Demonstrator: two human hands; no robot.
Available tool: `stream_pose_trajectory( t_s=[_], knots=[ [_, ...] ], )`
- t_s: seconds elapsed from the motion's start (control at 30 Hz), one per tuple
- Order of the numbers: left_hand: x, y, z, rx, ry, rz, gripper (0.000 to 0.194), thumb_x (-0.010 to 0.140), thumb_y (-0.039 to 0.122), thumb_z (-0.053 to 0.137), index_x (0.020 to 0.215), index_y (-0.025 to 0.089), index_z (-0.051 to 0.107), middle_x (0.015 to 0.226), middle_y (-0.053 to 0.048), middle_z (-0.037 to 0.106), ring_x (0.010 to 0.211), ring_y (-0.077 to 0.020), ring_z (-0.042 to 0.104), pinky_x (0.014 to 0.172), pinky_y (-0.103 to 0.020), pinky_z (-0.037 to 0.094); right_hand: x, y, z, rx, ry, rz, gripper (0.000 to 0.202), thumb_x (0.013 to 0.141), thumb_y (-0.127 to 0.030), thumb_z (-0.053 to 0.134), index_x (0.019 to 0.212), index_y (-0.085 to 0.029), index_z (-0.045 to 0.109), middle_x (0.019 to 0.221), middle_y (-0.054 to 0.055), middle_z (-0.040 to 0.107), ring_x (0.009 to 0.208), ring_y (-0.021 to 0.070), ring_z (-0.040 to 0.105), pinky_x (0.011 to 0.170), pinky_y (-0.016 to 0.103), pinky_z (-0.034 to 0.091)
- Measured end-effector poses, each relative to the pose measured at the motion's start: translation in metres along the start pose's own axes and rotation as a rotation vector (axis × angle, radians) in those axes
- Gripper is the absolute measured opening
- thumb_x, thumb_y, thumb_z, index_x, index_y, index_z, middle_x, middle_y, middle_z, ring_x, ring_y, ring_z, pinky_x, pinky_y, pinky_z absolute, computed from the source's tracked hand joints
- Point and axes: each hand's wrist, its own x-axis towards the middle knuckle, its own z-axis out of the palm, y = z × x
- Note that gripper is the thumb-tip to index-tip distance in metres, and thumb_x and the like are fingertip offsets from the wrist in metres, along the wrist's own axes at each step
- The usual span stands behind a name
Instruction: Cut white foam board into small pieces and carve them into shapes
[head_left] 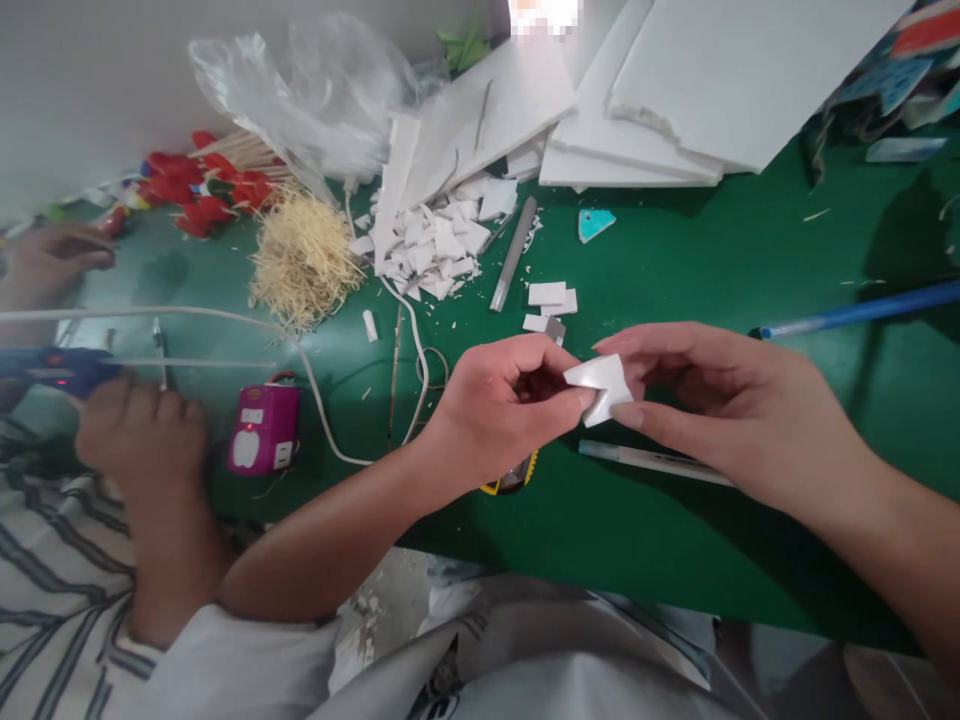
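Note:
A small white foam piece (609, 378) with a V-shaped notch is pinched between my two hands above the green table. The thumb and fingers of my left hand (517, 395) grip its left side. On its right side, my right hand (720, 405) holds it between thumb and fingertips. Just beyond my hands lie a few small white foam blocks (547, 294). A white pen (652, 458) with a teal tip lies beneath my right hand. Partly hidden under my left wrist is a yellow-and-black object (511, 475).
White foam scraps (439, 240) and a grey marker-like stick (514, 254) lie ahead, below large foam sheets (675, 90). A blue pen (862, 308) lies right. At left, a co-worker's hand (142, 435) holds a blue glue gun (56, 368) near a purple box (264, 428) and white cable (319, 400).

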Motion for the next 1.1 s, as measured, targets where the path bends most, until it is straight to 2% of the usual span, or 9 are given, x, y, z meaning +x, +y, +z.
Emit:
stream_pose_trajectory(
  t_s=[0.17,0.4,0.47,0.53,0.6,0.7,0.83,0.97,1.1],
  knots=[
    [0.000,-0.002,0.001,0.024,0.015,0.023,0.010,0.075,0.020,0.069,0.066,0.017,0.065,0.061,0.005,0.058,0.054,-0.0067,0.049,0.049,-0.019,0.040,-0.001,0.005,0.004,0.121,0.059,0.008,0.024,0.076,-0.022,0.085,0.098,-0.031,0.078,0.077,-0.005,0.073,0.067,0.0110,0.068,0.064,0.024,0.061],
    [0.004,-0.002,-0.008,0.086,0.078,0.094,0.006,0.080,0.022,0.072,0.075,0.018,0.072,0.070,0.002,0.070,0.057,-0.0096,0.059,0.051,-0.022,0.044,0.003,-0.002,0.000,0.060,0.173,0.066,0.024,0.073,-0.021,0.084,0.093,-0.032,0.076,0.072,-0.006,0.068,0.065,0.0114,0.065,0.065,0.026,0.060],
    [0.015,-0.005,-0.026,0.202,0.223,0.143,0.007,0.082,0.024,0.073,0.076,0.020,0.072,0.069,0.003,0.069,0.056,-0.0103,0.057,0.053,-0.026,0.043,0.005,-0.004,-0.003,0.011,0.246,0.060,0.025,0.072,-0.021,0.083,0.093,-0.032,0.077,0.073,-0.005,0.066,0.065,0.0115,0.064,0.065,0.026,0.059],
    [0.028,-0.010,-0.050,0.429,0.483,0.220,0.018,0.088,0.028,0.071,0.072,0.022,0.067,0.063,0.005,0.062,0.055,-0.0110,0.052,0.058,-0.029,0.041,0.006,-0.003,-0.005,-0.033,0.314,0.043,0.025,0.073,-0.021,0.082,0.094,-0.033,0.078,0.075,-0.004,0.066,0.067,0.0118,0.063,0.063,0.027,0.058],
    [0.038,-0.017,-0.071,0.729,0.599,0.215,0.034,0.095,0.032,0.065,0.063,0.023,0.060,0.062,0.002,0.060,0.061,-0.0142,0.054,0.067,-0.033,0.042,0.006,-0.001,-0.007,-0.085,0.358,0.040,0.024,0.074,-0.022,0.081,0.095,-0.033,0.080,0.077,-0.003,0.067,0.067,0.0119,0.064,0.061,0.027,0.057],
    [0.042,-0.022,-0.085,0.924,0.660,0.252,0.024,0.090,0.026,0.068,0.069,0.024,0.057,0.074,0.000,0.064,0.071,-0.0168,0.056,0.072,-0.034,0.041,0.005,0.002,-0.009,-0.185,0.390,0.045,0.023,0.078,-0.024,0.079,0.099,-0.033,0.082,0.078,-0.002,0.069,0.066,0.0123,0.064,0.060,0.028,0.057],
    [0.023,-0.012,-0.065,0.989,0.572,0.265,0.052,0.096,0.048,0.062,0.056,0.025,0.038,0.053,0.002,0.039,0.056,-0.0165,0.039,0.060,-0.035,0.027,0.004,0.004,-0.012,-0.432,0.378,0.005,0.024,0.086,-0.025,0.073,0.107,-0.032,0.081,0.081,-0.001,0.072,0.065,0.0130,0.063,0.061,0.030,0.057],
    [-0.001,0.000,-0.032,0.950,0.311,0.162,0.051,0.087,0.058,0.072,0.058,0.024,0.048,0.053,0.002,0.046,0.054,-0.0152,0.040,0.057,-0.030,0.022,0.006,0.005,-0.020,-0.665,0.277,-0.103,0.024,0.091,-0.022,0.064,0.107,-0.030,0.081,0.090,0.003,0.075,0.071,0.0176,0.068,0.064,0.034,0.058],
    [-0.017,0.004,-0.009,1.094,0.067,-0.007,0.052,0.074,0.064,0.084,0.064,0.024,0.051,0.049,0.005,0.038,0.046,-0.0157,0.043,0.054,-0.029,0.016,0.008,0.009,-0.026,-0.764,0.241,-0.135,0.024,0.095,-0.023,0.059,0.100,-0.032,0.080,0.099,0.005,0.077,0.089,0.0261,0.074,0.076,0.041,0.061]
  ],
)
